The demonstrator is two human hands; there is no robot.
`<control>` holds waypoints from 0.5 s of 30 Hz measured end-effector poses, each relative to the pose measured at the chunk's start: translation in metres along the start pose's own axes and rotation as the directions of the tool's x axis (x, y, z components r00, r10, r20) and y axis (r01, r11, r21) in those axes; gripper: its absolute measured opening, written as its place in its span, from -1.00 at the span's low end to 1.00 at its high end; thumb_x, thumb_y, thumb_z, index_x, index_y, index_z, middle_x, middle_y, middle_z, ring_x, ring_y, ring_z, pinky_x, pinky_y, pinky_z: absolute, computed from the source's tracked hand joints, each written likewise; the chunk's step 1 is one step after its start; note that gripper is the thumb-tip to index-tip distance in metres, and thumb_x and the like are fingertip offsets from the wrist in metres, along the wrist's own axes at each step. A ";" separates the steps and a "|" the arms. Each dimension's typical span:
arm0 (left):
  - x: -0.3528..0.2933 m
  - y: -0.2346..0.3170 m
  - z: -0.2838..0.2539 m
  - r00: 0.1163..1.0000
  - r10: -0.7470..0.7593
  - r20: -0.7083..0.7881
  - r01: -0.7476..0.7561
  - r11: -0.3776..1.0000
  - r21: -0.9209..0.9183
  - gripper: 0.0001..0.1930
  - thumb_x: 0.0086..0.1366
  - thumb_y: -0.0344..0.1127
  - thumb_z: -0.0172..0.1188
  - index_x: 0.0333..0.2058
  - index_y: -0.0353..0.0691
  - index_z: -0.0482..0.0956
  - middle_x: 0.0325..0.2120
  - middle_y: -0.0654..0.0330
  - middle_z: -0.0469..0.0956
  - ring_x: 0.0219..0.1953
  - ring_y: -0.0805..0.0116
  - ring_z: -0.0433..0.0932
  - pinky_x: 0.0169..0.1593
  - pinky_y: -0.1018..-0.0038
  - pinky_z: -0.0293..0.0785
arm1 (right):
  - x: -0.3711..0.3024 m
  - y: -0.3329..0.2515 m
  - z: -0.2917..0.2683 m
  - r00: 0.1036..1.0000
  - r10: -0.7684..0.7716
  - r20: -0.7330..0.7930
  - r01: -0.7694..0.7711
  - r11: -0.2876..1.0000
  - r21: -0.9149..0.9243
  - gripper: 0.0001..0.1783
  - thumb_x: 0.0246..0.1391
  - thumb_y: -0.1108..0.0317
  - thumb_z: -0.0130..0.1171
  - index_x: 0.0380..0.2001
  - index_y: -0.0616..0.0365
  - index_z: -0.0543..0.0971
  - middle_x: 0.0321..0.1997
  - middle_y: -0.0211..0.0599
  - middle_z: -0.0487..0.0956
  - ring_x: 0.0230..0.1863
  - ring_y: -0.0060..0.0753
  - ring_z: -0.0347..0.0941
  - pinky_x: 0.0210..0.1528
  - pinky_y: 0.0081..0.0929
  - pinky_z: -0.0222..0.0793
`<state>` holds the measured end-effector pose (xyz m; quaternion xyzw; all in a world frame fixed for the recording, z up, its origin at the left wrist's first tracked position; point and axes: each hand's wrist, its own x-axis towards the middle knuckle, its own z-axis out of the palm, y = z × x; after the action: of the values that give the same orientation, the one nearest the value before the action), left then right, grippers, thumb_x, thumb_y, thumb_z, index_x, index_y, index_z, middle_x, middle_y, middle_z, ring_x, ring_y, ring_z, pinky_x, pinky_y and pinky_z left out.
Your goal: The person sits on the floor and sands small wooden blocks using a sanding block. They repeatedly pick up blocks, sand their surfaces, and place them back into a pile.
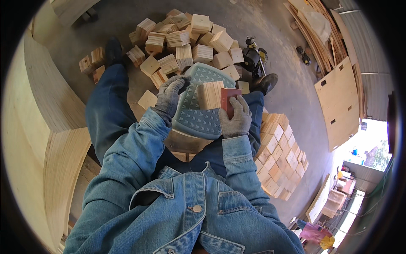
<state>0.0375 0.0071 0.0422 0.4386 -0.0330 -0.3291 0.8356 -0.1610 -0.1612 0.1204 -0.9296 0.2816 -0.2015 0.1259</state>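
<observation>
A light plywood block [210, 95] rests on a blue-green plastic stool [196, 120] between my knees, layered edges showing. My right hand [237, 120], in a grey knit glove, grips a flat reddish-brown rectangular pad [228, 101] against the block's right side. To the left of the block, my left hand [170, 94] hovers by the stool's left edge, in a grey glove with dark fingertips. Its fingers are loosely curled, and no held thing shows in them.
Beyond the stool lies a loose heap of plywood blocks [179, 39]. More blocks stand in tight rows [281, 158] by my right leg. A black and yellow power tool [253, 57] sits near my right shoe. Large plywood panels [55, 93] rise at left; boards [338, 101] lean at right.
</observation>
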 end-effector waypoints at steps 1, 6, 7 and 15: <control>-0.001 0.001 0.002 1.000 0.000 -0.002 0.000 1.000 0.014 -0.71 0.54 -0.38 0.08 0.06 -0.33 0.71 0.01 0.05 0.73 0.04 0.22 0.70 0.25 0.32 0.62 | -0.001 0.003 0.001 1.000 -0.011 -0.012 0.011 1.000 0.002 -0.37 -0.06 0.17 0.54 0.15 -0.14 0.65 0.39 -0.16 0.52 0.25 0.16 0.49 0.31 0.04 0.42; -0.003 0.008 0.008 0.995 -0.060 -0.076 0.058 0.998 -0.038 -0.71 0.53 -0.32 0.09 0.01 -0.34 0.72 -0.03 0.04 0.74 0.01 0.18 0.71 0.25 0.32 0.61 | -0.004 0.006 0.004 0.999 -0.014 -0.045 0.015 1.000 0.024 -0.34 -0.06 0.18 0.54 0.18 -0.14 0.62 0.39 -0.16 0.51 0.26 0.16 0.49 0.32 0.03 0.42; -0.002 0.009 0.011 0.992 -0.065 -0.106 0.062 0.998 -0.033 -0.67 0.57 -0.23 0.09 -0.02 -0.36 0.72 -0.06 0.01 0.74 0.00 0.14 0.72 0.24 0.26 0.62 | -0.005 0.005 0.004 0.999 -0.018 -0.048 0.018 1.000 0.019 -0.34 -0.06 0.18 0.54 0.18 -0.13 0.61 0.38 -0.16 0.51 0.26 0.16 0.49 0.32 0.03 0.42; 0.009 0.006 -0.005 0.964 -0.232 -0.131 0.183 0.934 -0.306 -0.23 0.57 0.30 -0.01 -0.37 -0.43 0.71 -0.34 -0.13 0.74 -0.15 -0.01 0.75 0.19 0.18 0.65 | -0.004 0.006 0.006 1.000 -0.001 -0.024 0.001 1.000 0.015 -0.31 -0.07 0.21 0.56 0.20 -0.13 0.60 0.39 -0.14 0.50 0.27 0.17 0.48 0.32 0.03 0.44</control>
<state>0.0492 0.0076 0.0420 0.3374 0.1317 -0.3796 0.8513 -0.1644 -0.1632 0.1118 -0.9262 0.2812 -0.2151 0.1294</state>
